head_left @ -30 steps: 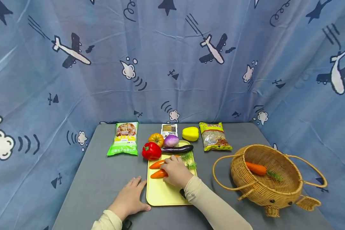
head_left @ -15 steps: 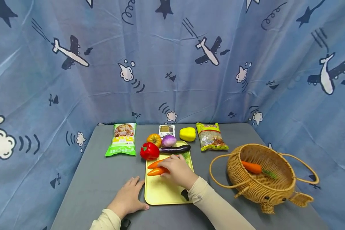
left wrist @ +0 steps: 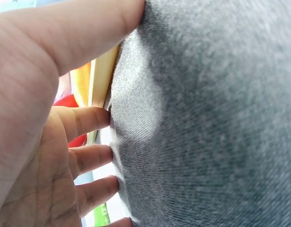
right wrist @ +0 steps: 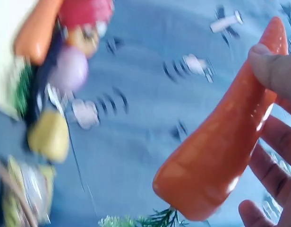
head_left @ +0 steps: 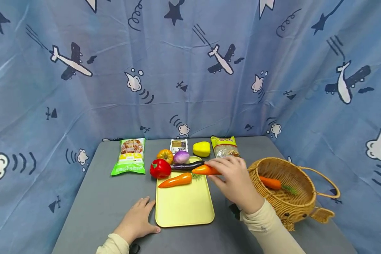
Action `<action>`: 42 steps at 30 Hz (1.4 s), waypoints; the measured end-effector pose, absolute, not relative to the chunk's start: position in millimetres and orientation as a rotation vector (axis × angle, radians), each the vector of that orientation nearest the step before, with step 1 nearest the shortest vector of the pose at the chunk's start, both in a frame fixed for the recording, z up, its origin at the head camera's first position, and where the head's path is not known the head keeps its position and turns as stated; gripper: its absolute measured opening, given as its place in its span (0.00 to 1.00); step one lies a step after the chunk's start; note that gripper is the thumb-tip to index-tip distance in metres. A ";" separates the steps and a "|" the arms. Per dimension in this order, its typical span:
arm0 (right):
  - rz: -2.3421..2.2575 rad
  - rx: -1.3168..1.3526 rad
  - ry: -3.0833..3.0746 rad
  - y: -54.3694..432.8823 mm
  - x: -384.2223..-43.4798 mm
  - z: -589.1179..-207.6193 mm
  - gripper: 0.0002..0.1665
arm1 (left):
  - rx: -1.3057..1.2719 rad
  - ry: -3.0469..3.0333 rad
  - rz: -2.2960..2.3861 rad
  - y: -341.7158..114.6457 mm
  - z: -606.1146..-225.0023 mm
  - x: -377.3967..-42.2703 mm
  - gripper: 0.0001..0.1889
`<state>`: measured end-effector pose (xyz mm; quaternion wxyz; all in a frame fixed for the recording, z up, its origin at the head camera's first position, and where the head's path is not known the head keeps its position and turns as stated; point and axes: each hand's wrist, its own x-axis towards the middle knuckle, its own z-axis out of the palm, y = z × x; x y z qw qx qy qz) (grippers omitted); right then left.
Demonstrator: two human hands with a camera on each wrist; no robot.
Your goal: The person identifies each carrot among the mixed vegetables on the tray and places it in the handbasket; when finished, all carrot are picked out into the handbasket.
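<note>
In the head view my right hand (head_left: 236, 181) holds an orange carrot (head_left: 203, 170) above the right side of the yellow tray (head_left: 184, 210). The right wrist view shows thumb and fingers gripping this carrot (right wrist: 221, 142) towards its narrow tip, with its green top hanging below. Another carrot (head_left: 176, 181) lies on the tray, in front of a long dark eggplant (head_left: 185, 166). My left hand (head_left: 136, 220) rests on the grey table beside the tray's left edge, fingers spread. In the left wrist view its fingertips touch the cloth and grip nothing.
A wicker basket (head_left: 265, 195) with looped handles stands right, holding a carrot (head_left: 271, 182). Behind the tray are a red pepper (head_left: 160, 168), a small pumpkin (head_left: 165, 155), a purple round vegetable (head_left: 181, 157) and a yellow pepper (head_left: 201, 149). Food packets (head_left: 130, 157) lie farther back.
My right hand has lifted the nearer carrot off the tray and carried it right, towards the basket. The other carrot stays on the tray. My left hand keeps its place beside the tray.
</note>
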<state>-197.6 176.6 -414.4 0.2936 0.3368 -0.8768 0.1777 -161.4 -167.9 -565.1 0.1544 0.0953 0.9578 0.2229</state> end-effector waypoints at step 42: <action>0.422 0.070 -2.612 236.0 -207.5 -416.9 0.17 | 0.258 2.725 0.613 -166.7 -563.1 -162.7 0.56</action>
